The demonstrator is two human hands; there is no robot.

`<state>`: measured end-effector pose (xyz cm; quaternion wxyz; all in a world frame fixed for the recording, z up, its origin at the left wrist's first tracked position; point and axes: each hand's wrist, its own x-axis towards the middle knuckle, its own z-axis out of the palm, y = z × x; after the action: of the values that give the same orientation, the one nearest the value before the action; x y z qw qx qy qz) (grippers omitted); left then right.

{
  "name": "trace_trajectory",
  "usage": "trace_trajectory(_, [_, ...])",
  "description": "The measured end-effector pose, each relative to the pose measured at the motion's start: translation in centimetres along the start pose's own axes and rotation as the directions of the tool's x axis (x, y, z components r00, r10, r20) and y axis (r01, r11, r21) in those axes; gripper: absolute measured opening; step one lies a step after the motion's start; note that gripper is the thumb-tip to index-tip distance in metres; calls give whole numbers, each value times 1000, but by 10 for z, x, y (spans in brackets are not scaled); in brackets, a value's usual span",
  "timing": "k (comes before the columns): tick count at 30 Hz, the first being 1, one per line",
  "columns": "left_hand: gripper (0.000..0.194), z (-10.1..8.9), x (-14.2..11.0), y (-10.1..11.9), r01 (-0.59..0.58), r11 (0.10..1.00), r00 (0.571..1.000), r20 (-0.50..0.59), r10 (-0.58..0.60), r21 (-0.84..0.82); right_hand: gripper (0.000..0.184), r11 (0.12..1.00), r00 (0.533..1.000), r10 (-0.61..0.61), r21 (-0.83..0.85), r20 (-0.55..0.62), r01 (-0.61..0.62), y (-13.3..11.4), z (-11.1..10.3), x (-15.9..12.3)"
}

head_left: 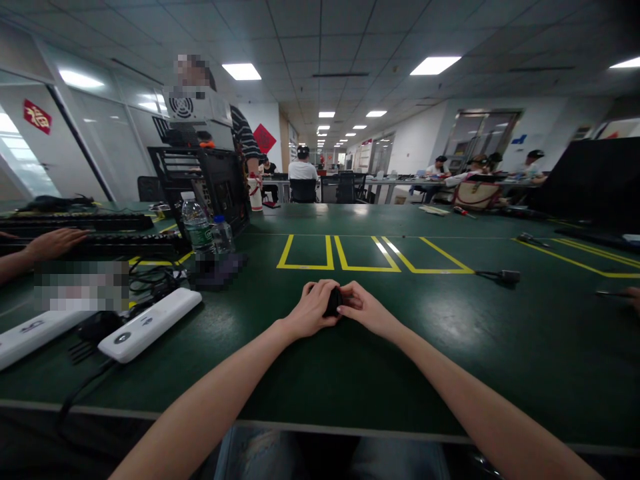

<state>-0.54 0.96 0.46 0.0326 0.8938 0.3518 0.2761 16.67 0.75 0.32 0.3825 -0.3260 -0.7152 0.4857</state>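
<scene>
A small black rounded object (333,303) stands between my two hands just above or on the green table (350,373); its kind is hard to tell. My left hand (315,310) is closed around its left side. From the other side, the bent fingers and thumb of my right hand (360,307) pinch its edge. Much of the object is hidden behind my fingers. Beyond my hands, yellow tape outlines (370,269) mark several open-topped boxes on the table.
At left lie white power strips (150,327), black cables, a water bottle (196,223) and an open computer case (215,180). A co-worker's hand (57,243) rests on a black keyboard. To the right are a black cable connector (507,276) and a dark monitor (595,187).
</scene>
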Motion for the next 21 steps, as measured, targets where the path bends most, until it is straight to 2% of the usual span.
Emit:
trace_trajectory(7, [55, 3, 1, -2, -6, 1000, 1000, -27, 6, 7, 19, 999, 998, -34, 3, -45, 34, 3, 1, 2])
trace_trajectory(12, [54, 2, 1, 0, -6, 1000, 1000, -22, 6, 7, 26, 1000, 996, 14, -2, -92, -14, 3, 1, 3])
trace_trajectory(15, [55, 2, 1, 0, -5, 1000, 1000, -17, 5, 4, 26, 999, 998, 38, 0, -56, -38, 0, 0, 1])
trace_trajectory(18, [56, 2, 0, -1, -6, 1000, 1000, -14, 6, 7, 27, 1000, 1000, 3, -3, -6, -3, -5, 1, -2])
trace_trajectory(21, [56, 2, 0, -1, -2, 1000, 1000, -13, 2, 8, 25, 1000, 1000, -18, -5, -18, 18, -5, 2, -3])
